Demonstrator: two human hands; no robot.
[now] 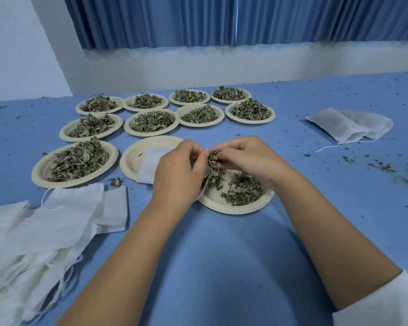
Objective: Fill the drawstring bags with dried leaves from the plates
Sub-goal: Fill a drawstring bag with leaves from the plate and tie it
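Early going — left hand (177, 170) grips a bag (151, 162), right hand (244, 157) pinches leaves (213, 158) into it; nine farther plates (35, 172) sit heaped.

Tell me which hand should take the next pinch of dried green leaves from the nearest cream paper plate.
Right. The right hand is directly over the nearest cream paper plate, pinching dried green leaves; the left hand grips the white drawstring bag.
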